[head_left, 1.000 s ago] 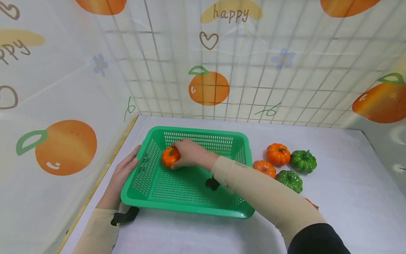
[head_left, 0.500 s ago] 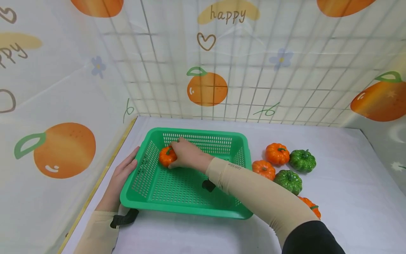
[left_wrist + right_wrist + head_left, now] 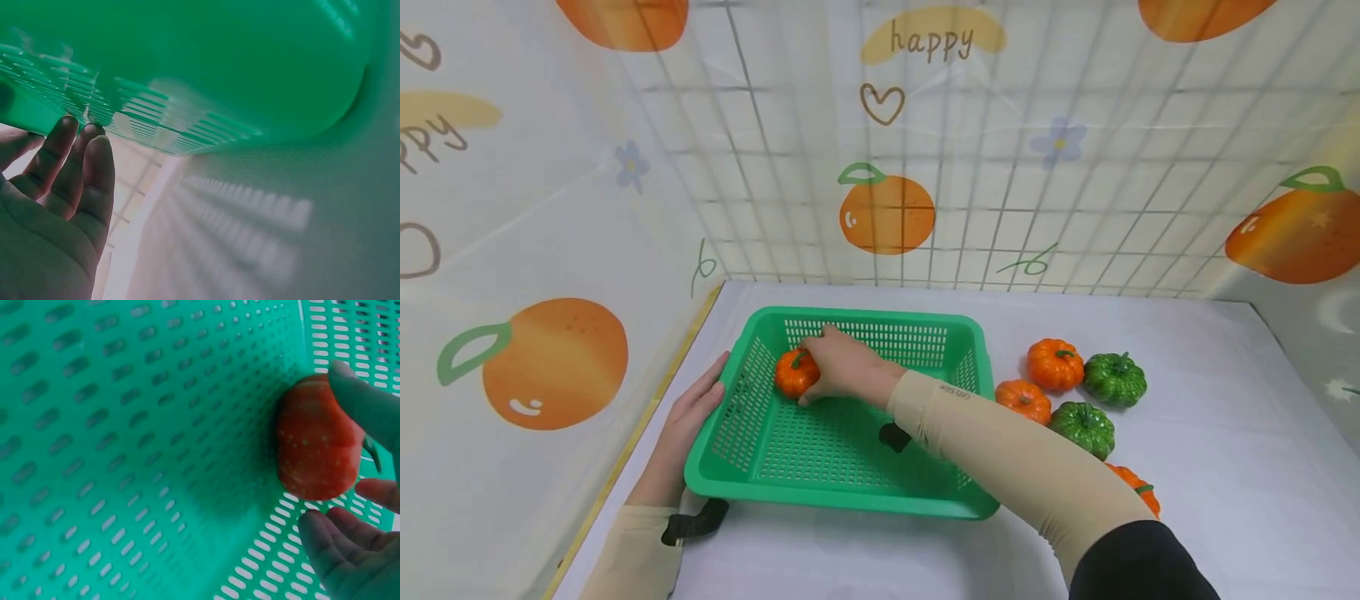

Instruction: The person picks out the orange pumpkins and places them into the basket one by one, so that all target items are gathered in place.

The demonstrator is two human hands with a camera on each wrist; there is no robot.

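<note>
Reaching into a green rectangular plastic basket (image 3: 842, 498) with slotted walls, right hand (image 3: 850, 367) around a glossy orange ribbed pumpkin (image 3: 793, 373)

Head view: the right arm, in a beige sleeve (image 3: 1000, 433), crosses the basket's right rim, and the hand angles across towards the basket's left end. Its thumb is on the near side of the pumpkin, its fingers on the far side. The left hand (image 3: 681, 425) lies along the outside of the basket's left wall, fingers fairly straight. Within the basket, the pumpkin sits near the left wall, green stem showing. Right of the basket are a second glossy orange pumpkin (image 3: 1055, 364), a paler orange ribbed pumpkin (image 3: 1025, 401) close to the rim, and two dark green ribbed pumpkins (image 3: 1084, 429). Another orange pumpkin (image 3: 1138, 490), partly behind the sleeve, lies beyond the basket's near right corner.

Left wrist view: the left palm shows, fingers extended side by side, tips at the basket's slotted outer wall.

Right wrist view: the pumpkin lies at the basket's slotted floor, close to a wall. The right thumb overlaps one side of it; opposite, two fingertips stand slightly off and another is at its edge. The hand spreads about as wide as the pumpkin; whether it grips, I cannot tell.
</note>
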